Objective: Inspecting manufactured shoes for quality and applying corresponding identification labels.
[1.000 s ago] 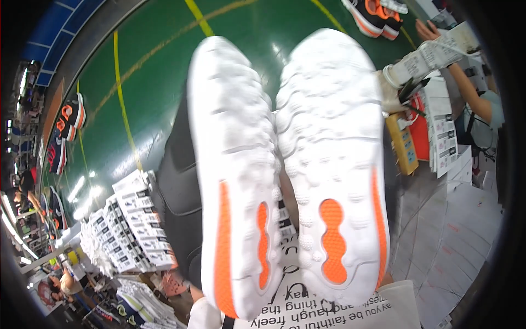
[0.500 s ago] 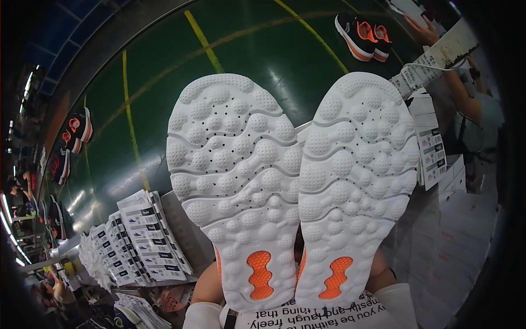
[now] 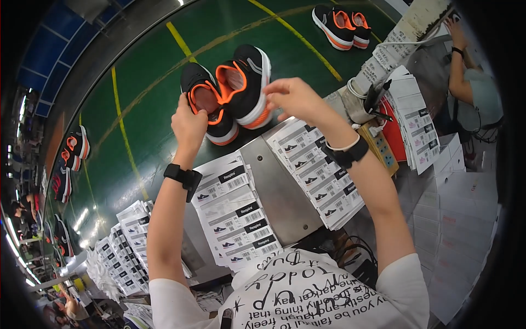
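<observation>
Two black sneakers with orange collar linings and white soles stand side by side on the green conveyor belt [image 3: 148, 118], toes away from me. My left hand [image 3: 190, 125] grips the left sneaker [image 3: 220, 126] by its collar near the heel, thumb at the opening. Beside the outer side of the right sneaker [image 3: 247, 101], my right hand [image 3: 296, 100] is open with its fingers apart. Its fingertips are very near the white sole edge; I cannot tell whether they touch. Sheets of printed shoe labels [image 3: 233, 211] lie below my left hand, and another label stack [image 3: 315, 170] lies under my right forearm.
Another matching pair of sneakers [image 3: 331, 27] stands far right on the belt, and more shoes [image 3: 76, 143] line its left side. At right are a power strip [image 3: 382, 148], pens [image 3: 372, 101], label sheets [image 3: 413, 118] and a co-worker's arm [image 3: 459, 66]. White boxes [image 3: 460, 230] are stacked below.
The sneakers, held up with their white soles filling the view, have come down onto the belt upright. My hands, mostly hidden before, now show, with the right one off its shoe's top.
</observation>
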Demonstrator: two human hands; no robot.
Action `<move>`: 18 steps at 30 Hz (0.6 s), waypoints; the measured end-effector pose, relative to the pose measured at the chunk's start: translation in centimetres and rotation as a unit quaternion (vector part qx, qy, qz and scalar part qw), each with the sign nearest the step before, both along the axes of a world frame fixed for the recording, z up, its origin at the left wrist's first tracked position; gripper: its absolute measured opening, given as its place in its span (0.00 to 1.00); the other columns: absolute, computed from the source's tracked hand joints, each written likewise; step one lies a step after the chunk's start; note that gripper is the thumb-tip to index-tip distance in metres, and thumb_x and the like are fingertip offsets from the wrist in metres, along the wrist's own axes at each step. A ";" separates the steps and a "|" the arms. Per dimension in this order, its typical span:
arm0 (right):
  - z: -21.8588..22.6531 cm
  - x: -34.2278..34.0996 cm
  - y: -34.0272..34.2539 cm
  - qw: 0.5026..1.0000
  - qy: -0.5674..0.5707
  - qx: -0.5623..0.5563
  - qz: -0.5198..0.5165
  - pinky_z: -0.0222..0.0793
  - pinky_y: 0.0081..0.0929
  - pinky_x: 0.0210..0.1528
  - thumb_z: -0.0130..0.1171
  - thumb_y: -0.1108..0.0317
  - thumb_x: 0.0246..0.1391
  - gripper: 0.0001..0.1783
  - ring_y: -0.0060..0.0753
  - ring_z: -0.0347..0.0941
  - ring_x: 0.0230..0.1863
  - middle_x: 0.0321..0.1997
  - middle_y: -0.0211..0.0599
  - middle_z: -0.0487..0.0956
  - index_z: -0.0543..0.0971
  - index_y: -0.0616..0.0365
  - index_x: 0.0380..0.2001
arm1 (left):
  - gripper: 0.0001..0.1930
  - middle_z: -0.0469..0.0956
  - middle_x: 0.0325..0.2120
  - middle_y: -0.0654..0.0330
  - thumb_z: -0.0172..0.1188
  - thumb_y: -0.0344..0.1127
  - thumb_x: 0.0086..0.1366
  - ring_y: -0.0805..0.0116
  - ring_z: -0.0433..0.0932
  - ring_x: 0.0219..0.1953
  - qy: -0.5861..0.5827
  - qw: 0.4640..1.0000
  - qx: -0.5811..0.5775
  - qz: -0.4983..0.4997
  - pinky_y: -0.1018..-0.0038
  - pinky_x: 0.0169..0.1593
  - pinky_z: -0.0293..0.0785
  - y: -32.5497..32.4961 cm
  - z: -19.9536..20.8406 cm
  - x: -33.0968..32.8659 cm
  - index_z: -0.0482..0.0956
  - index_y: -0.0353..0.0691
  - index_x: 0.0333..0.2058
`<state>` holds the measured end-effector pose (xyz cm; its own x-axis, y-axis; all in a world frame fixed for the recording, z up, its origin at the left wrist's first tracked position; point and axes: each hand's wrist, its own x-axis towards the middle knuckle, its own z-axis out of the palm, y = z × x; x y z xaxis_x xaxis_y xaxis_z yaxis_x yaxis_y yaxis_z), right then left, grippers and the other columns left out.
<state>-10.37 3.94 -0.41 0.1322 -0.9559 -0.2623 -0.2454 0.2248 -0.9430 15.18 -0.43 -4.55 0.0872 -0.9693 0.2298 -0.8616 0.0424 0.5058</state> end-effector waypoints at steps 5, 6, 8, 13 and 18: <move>3.0 -3.7 10.7 0.976 0.168 -0.137 -0.011 0.72 0.23 0.35 0.60 0.65 0.56 0.15 0.25 0.78 0.33 0.37 0.37 0.82 0.80 0.64 0.42 | 0.29 0.79 0.45 0.41 0.61 0.29 0.54 0.50 0.80 0.47 0.147 0.987 0.019 -0.061 0.64 0.51 0.73 4.3 1.6 0.6 0.69 0.33 0.57; 2.3 -4.9 13.2 0.974 0.175 -0.133 -0.057 0.73 0.25 0.35 0.61 0.66 0.55 0.14 0.28 0.78 0.31 0.35 0.40 0.82 0.80 0.65 0.40 | 0.26 0.78 0.46 0.42 0.60 0.28 0.56 0.50 0.79 0.50 0.123 0.987 -0.057 -0.091 0.64 0.54 0.72 6.2 2.2 0.1 0.71 0.33 0.55; 0.9 -6.5 17.5 0.967 0.195 -0.100 -0.127 0.73 0.27 0.35 0.63 0.69 0.53 0.11 0.32 0.79 0.30 0.31 0.43 0.81 0.80 0.66 0.36 | 0.20 0.78 0.47 0.45 0.59 0.26 0.57 0.51 0.76 0.52 0.131 0.978 -0.055 -0.153 0.63 0.57 0.69 9.6 3.4 -1.0 0.76 0.34 0.50; -2.2 -3.2 25.0 0.945 0.254 -0.139 -0.150 0.72 0.32 0.41 0.69 0.70 0.44 0.12 0.41 0.77 0.38 0.37 0.41 0.80 0.80 0.63 0.32 | 0.19 0.74 0.53 0.47 0.63 0.26 0.52 0.42 0.68 0.59 0.041 0.921 0.021 -0.386 0.57 0.59 0.67 16.2 2.3 -6.6 0.78 0.37 0.46; -7.0 0.2 26.8 0.886 0.364 -0.226 -0.179 0.69 0.36 0.45 0.70 0.72 0.37 0.12 0.44 0.72 0.44 0.41 0.37 0.79 0.79 0.61 0.29 | 0.23 0.68 0.58 0.43 0.66 0.30 0.51 0.34 0.64 0.60 -0.061 0.868 0.084 -0.486 0.52 0.58 0.67 19.4 0.4 -10.6 0.78 0.38 0.48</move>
